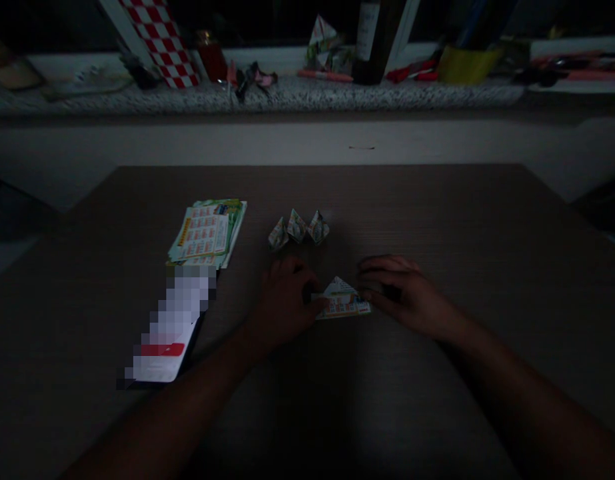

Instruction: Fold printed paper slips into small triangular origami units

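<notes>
A partly folded piece of printed paper (343,305), with a pointed top and a flat strip along its lower edge, lies on the table between my hands. My left hand (287,300) has its thumb on the left end of the paper, fingers curled behind it. At the right end, my right hand (407,293) holds the corner between thumb and fingers; the exact contact is dark. Just beyond stand three small folded paper pieces (297,227) in a row, made of similar printed paper.
A stack of printed paper cards (204,232) lies at the left, with a phone (162,367) in front of it, its screen partly blurred out. Behind the table (437,207), a stone windowsill (297,100) carries a red-and-white checkered container (162,43), a dark bottle (374,47) and a yellow pot (470,65).
</notes>
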Demonstrator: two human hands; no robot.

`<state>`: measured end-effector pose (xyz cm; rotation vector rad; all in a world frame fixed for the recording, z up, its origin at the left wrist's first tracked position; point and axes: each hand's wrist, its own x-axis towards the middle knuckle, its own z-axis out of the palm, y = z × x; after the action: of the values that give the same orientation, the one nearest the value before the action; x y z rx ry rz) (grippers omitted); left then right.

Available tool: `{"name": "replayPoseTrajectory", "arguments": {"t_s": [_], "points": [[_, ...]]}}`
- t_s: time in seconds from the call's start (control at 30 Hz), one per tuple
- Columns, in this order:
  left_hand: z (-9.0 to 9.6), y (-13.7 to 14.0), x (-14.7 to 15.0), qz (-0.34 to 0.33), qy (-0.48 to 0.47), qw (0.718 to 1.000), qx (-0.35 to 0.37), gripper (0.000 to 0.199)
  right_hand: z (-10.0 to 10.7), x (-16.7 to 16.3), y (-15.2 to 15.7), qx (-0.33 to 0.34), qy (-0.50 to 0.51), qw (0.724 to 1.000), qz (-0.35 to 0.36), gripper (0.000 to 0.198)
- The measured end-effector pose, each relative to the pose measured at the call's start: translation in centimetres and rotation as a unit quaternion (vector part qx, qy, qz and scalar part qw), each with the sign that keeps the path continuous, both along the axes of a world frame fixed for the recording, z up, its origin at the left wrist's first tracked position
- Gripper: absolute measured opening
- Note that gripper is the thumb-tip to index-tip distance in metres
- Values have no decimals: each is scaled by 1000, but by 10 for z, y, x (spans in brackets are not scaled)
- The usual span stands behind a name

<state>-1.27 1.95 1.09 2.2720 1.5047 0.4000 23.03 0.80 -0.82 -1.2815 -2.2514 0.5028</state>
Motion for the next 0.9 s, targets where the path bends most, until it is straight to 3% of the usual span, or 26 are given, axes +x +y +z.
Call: {"name": "replayPoseTrajectory", "arguments": {"t_s": [0.47, 0.67, 0.73, 0.9], "points": [[-11, -2, 2, -76, -38, 995, 46, 24, -2, -22, -8, -20, 84, 996, 2, 19], [-11, -1, 3, -101, -60, 992, 37, 18, -3, -21, -9, 18, 19, 1000, -17, 44], [-9, 0, 4, -110, -73, 991, 25, 14, -2, -21, -9, 15, 11, 1000, -9, 43], [-4, 0, 6, -87, -139, 985, -48, 8, 1, -23, -13, -83, 145, 984, -59, 24]]}}
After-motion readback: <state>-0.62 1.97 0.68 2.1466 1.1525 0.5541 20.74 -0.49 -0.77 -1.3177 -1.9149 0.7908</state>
